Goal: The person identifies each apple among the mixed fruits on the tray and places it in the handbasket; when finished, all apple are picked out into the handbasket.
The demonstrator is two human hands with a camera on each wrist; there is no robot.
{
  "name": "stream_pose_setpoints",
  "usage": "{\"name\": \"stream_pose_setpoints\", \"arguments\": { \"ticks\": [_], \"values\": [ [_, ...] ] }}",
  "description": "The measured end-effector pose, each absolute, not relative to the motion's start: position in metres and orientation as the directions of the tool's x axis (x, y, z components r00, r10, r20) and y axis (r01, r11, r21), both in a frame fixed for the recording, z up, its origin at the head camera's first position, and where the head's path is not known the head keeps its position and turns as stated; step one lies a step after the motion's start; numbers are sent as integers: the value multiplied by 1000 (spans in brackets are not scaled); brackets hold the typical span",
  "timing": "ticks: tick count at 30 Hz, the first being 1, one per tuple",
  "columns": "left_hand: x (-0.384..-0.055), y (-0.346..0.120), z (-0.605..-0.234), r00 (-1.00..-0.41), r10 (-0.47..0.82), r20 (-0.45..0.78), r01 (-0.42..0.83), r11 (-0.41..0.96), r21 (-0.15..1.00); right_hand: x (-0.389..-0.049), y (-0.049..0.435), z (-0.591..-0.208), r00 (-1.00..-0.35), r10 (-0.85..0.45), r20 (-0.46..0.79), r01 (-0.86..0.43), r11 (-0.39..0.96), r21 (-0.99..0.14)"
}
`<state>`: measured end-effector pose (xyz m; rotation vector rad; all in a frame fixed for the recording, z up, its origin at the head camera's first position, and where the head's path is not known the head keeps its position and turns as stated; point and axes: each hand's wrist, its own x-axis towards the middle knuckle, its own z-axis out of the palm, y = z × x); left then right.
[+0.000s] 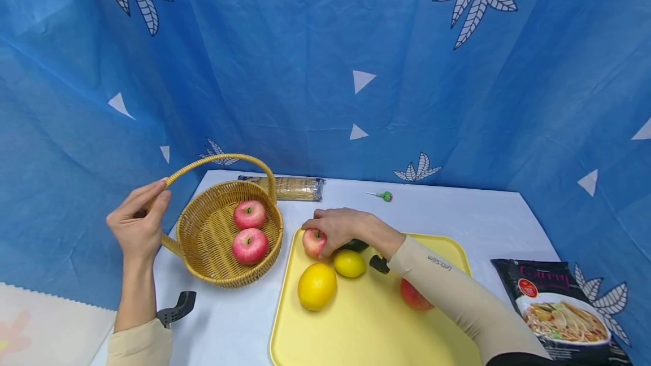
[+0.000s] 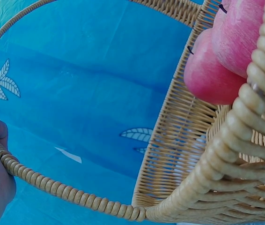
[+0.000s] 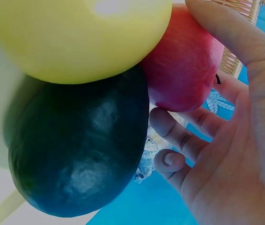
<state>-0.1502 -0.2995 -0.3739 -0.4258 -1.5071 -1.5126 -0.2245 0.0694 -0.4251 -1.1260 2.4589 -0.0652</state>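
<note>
My left hand grips the arched handle of a round wicker basket. Two pinkish-red apples lie inside the basket. Over the far left corner of a yellow tray, my right hand holds another apple, thumb on one side and fingers on the other. Close beside that apple are a lemon and a dark green oval fruit, partly hidden under the hand in the head view. A larger yellow-orange fruit sits just nearer on the tray.
A red fruit lies on the tray, partly behind the right forearm. Behind the basket is a clear pack of noodles. A green-headed lollipop lies at the back. At the right is a black food packet; blue curtains surround the table.
</note>
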Motion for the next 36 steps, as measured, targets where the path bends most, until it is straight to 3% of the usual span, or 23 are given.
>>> {"name": "stream_pose_setpoints", "arguments": {
  "ticks": [10,36],
  "values": [
    [-149,-299,-373,-511,-353,784,767,225,601,-223,69,-424,-576,-732,-364,-710,668,-221],
    [-155,-303,-379,-511,-359,781,796,146,588,-225,69,-424,-572,-739,-356,-711,663,-235]
  ]
}}
